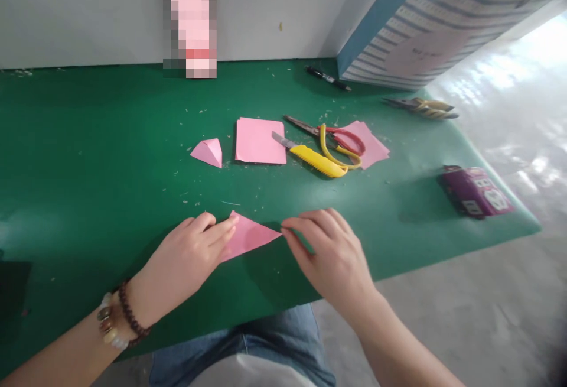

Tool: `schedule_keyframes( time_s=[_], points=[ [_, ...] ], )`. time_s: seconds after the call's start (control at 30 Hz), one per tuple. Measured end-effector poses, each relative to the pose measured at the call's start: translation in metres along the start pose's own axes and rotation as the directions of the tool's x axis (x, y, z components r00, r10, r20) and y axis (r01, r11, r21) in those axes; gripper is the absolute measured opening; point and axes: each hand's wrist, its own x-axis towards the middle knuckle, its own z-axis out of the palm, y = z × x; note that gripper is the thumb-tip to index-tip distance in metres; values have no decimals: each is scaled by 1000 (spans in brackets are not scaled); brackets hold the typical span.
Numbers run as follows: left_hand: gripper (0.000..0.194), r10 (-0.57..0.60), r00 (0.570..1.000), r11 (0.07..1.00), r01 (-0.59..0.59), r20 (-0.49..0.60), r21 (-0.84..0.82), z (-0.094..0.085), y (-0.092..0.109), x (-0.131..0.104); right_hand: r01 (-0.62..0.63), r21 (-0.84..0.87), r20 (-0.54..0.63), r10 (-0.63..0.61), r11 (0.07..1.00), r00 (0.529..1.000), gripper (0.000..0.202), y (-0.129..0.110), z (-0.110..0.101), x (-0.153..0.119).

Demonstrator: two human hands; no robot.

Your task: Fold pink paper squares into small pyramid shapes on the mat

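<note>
A folded pink paper (251,234) lies on the green table near its front edge, its narrow point toward the right. My left hand (188,251) rests on the paper's left part, fingers pressing it to the table. At the paper's right tip is my right hand (330,251), thumb and forefinger pinched together on the point. Beyond them sit a small folded pink piece (209,152) and a stack of square pink sheets (260,140).
Right of the stack, red-handled scissors (349,137) and a yellow-handled knife (316,161) lie partly over more pink sheets (374,148). Farther off are a pen (328,78), pliers (423,107), a purple box (476,191) and a striped bag (411,32).
</note>
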Motion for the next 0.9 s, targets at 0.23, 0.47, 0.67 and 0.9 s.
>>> schedule_keyframes(
  time_s=[0.23, 0.47, 0.67, 0.9],
  points=[
    [30, -21, 999, 998, 19, -25, -63, 4, -5, -1, 27, -124, 158, -7, 992, 987, 20, -20, 30, 3],
    [35, -29, 999, 992, 24, -42, -121, 5, -7, 0, -71, -245, 121, 103, 967, 987, 17, 12, 16, -18],
    [33, -9, 998, 987, -1, -64, -162, 6, -11, 1, -10, -178, 101, 28, 984, 995, 18, 1, 12, -13],
    [29, 25, 999, 997, -28, -39, -74, 6, -11, 0, 159, -238, 224, -105, 958, 969, 15, -28, 31, -9]
  ],
)
